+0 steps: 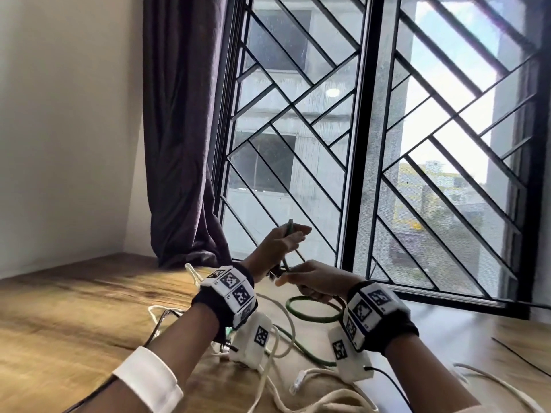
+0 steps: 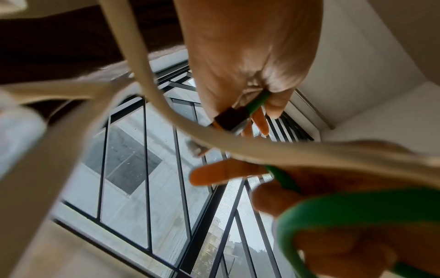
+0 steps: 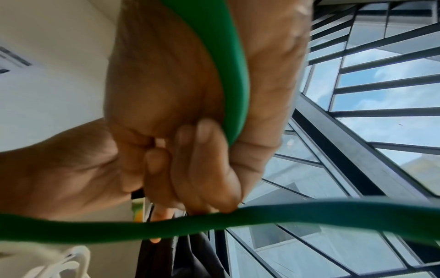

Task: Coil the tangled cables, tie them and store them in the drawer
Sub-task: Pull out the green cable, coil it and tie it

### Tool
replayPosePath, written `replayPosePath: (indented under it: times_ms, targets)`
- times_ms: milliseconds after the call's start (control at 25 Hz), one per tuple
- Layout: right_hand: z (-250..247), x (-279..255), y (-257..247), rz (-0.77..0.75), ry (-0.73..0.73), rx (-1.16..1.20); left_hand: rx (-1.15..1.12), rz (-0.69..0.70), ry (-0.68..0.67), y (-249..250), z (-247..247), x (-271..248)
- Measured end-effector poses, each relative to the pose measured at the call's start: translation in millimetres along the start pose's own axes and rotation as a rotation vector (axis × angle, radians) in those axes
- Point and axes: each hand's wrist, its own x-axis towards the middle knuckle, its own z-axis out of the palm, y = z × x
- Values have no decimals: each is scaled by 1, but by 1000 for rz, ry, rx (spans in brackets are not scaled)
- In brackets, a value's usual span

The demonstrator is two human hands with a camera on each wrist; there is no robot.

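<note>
1. Left hand (image 1: 283, 239): raised in front of the window (image 1: 387, 144), fingers curled round the end section of the green cable (image 1: 313, 317).
2. Right hand (image 1: 313, 278): just below and beside the left hand, fingers closed on the same cable, a loop hanging beneath it above the wooden table (image 1: 74, 308).
3. White cables (image 1: 277, 347): loose and tangled on the table, on the near side from the window, under both wrists.
4. Dark curtain (image 1: 182, 129): at the window's left edge.

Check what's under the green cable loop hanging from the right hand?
Bare wooden table shows through the green cable loop. The loop's near edge is covered by the right hand and wrist band.
</note>
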Motion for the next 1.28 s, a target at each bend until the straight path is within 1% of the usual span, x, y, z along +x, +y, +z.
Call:
replayPosePath:
  times_ms: [80,160,200,240,360,400,440,520,560,600,640,720,760,800,840,880,920,960,1000,1040,1080,1120,1200,1240,1280]
  targets:
    - [2,0,-4,-69,8,-95,170,17,-69,-2,5,0]
    - [2,0,-6,-146,33,-149,435,10,-95,-4,5,-2]
    - [1,-1,-7,-160,49,-147,606,3,-71,-4,3,-3]
    - [0,-2,-7,-138,46,-107,753,-7,-29,-4,0,-4]
    - [-6,-12,-7,3,-74,170,1041,13,160,-2,-9,-4]
    - [-8,-16,-6,10,-88,246,1087,19,211,-2,-14,-4]
    - [-12,-18,-3,-9,-72,331,1112,-3,243,-3,-19,-4]
    - [-20,-22,0,-105,-7,500,1095,-96,295,-5,-27,-5]
    - [-23,-23,1,-152,-4,556,1066,-133,322,-5,-29,-5]
    - [-23,-24,1,-186,-34,565,1044,-146,356,-4,-30,-5]
    - [-19,-25,-2,-206,-84,504,1035,-142,391,-3,-29,-5]
    - [-9,-21,-9,-218,-178,226,1044,-135,434,0,-25,-6]
    - [-5,-17,-11,-228,-171,67,1047,-145,431,0,-23,-6]
    - [-3,-12,-13,-268,-110,-54,1044,-161,414,-1,-23,-5]
    - [-4,-7,-12,-330,21,-123,1021,-186,382,-3,-24,-4]
    - [-8,-4,-9,-389,201,-151,956,-210,338,-5,-26,-2]
    - [-13,-1,-3,-432,403,-153,826,-224,270,-9,-27,0]
    - [-18,1,3,-443,585,-138,644,-235,169,-11,-25,2]
    - [-22,3,8,-419,729,-115,461,-258,59,-11,-22,2]
    - [-23,4,11,-374,823,-85,328,-280,-39,-9,-17,1]
    - [-23,5,12,-321,884,-62,230,-298,-106,-7,-14,0]
    - [-22,6,12,-273,925,-46,144,-309,-142,-4,-12,-3]
    - [-21,6,9,-197,978,-53,1,-303,-158,1,-12,-8]
    - [-20,6,8,-180,1008,-61,-2,-275,-160,2,-14,-10]
    - [-21,6,6,-187,1039,-68,57,-234,-169,2,-15,-10]
